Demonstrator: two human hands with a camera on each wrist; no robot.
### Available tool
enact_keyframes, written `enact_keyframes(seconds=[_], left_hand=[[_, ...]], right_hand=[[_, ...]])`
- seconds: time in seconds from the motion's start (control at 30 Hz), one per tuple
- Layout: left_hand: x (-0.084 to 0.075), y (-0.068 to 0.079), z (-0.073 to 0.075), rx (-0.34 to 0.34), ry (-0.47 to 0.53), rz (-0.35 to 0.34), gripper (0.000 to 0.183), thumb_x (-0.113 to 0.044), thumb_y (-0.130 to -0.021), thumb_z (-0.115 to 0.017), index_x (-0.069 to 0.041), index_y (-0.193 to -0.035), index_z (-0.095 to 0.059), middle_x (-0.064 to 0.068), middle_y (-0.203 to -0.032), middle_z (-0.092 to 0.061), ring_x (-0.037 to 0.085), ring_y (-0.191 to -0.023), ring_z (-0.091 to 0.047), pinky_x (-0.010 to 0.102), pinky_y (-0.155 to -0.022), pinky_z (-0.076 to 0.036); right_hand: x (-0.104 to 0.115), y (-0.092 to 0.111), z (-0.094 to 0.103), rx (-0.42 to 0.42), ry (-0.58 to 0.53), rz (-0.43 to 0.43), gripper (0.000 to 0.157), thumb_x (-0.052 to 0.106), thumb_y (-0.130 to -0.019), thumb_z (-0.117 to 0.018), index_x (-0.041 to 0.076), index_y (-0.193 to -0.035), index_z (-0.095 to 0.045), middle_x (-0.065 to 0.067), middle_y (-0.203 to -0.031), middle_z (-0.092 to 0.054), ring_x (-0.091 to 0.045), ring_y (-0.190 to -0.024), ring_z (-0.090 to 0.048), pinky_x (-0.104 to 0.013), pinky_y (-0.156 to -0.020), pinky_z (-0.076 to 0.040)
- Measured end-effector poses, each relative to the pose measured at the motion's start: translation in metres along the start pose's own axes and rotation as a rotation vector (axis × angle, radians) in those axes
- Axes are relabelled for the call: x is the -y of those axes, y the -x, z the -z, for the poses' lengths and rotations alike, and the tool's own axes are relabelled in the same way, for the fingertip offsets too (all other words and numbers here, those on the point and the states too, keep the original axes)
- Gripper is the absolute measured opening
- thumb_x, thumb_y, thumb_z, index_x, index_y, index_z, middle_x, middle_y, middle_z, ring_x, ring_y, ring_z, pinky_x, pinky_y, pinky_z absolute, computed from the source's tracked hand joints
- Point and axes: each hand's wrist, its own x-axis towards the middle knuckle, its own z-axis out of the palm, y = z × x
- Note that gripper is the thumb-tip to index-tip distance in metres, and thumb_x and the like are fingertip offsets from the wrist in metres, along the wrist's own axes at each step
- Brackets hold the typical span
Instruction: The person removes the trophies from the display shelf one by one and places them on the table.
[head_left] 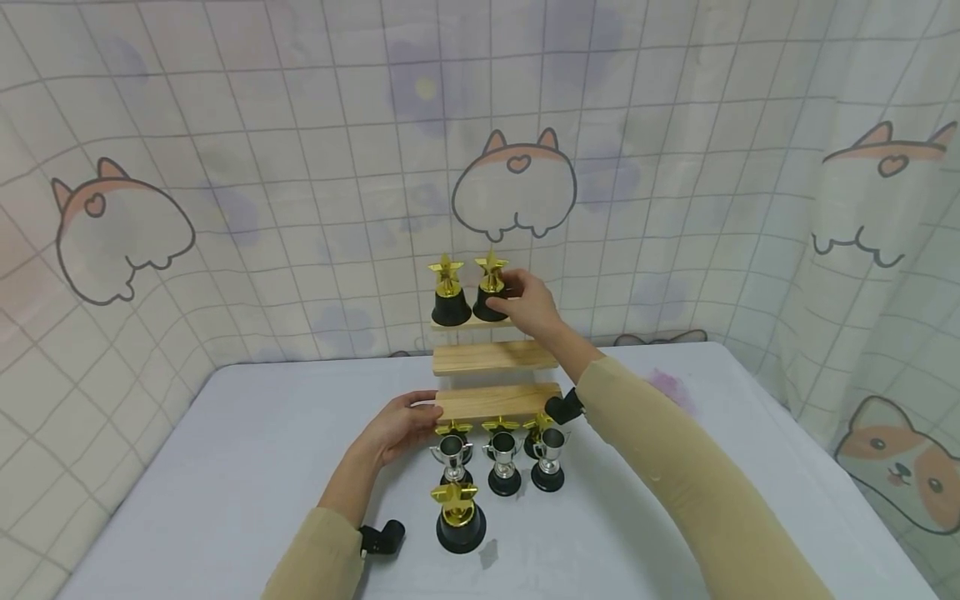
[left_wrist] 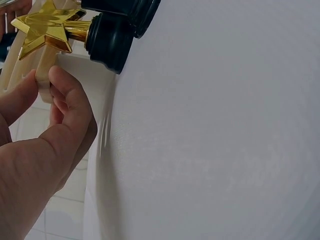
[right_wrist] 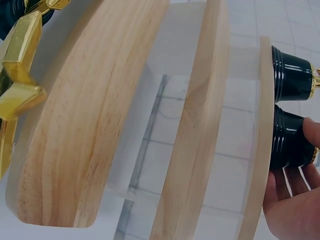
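Note:
A three-tier wooden shelf [head_left: 495, 402] stands at the back of the table. My right hand [head_left: 531, 305] grips a gold star trophy [head_left: 491, 275] on the top tier. In the right wrist view, fingers curl round its black base [right_wrist: 290, 137], which rests on the board's face. Beside it, another star trophy [head_left: 450, 289] stands upright at the left end of that tier. My left hand [head_left: 399, 425] pinches the left end of the lowest board, thumb and fingertip either side of the wood [left_wrist: 45, 92] in the left wrist view.
In front of the shelf, three silver cup trophies [head_left: 504, 461] stand in a row, with gold star trophies [head_left: 500, 425] partly hidden behind them. Closer to me is another star trophy [head_left: 460, 521]. A patterned curtain [head_left: 315, 167] hangs behind the white table [head_left: 285, 467].

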Motion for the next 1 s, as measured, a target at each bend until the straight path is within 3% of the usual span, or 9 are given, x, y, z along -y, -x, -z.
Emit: enact_keyframes(seconds=[0.57,1.0], left_hand=[[0.000,0.000,0.000,-0.003,-0.008,-0.001,0.057,-0.005,-0.100,-0.063,0.008,-0.150,-0.038,0.024,-0.132,-0.058,0.021,-0.102,-0.065,0.033,-0.085,-0.057],[0.001,-0.001,0.000,-0.001,-0.004,-0.006,0.056,-0.004,-0.100,-0.063,0.008,-0.150,-0.038,0.023,-0.131,-0.058,0.021,-0.102,-0.065,0.033,-0.085,-0.057]], right_hand=[[0.008,0.021,0.014,0.015,-0.005,0.073,0.058,0.020,-0.097,-0.075,0.003,-0.146,-0.049,-0.014,-0.143,-0.054,-0.030,-0.129,-0.053,-0.043,-0.102,-0.050],[0.005,0.051,0.029,0.049,0.012,0.139,0.057,0.022,-0.094,-0.077,0.002,-0.141,-0.051,-0.013,-0.136,-0.058,-0.029,-0.124,-0.056,-0.046,-0.100,-0.050]])
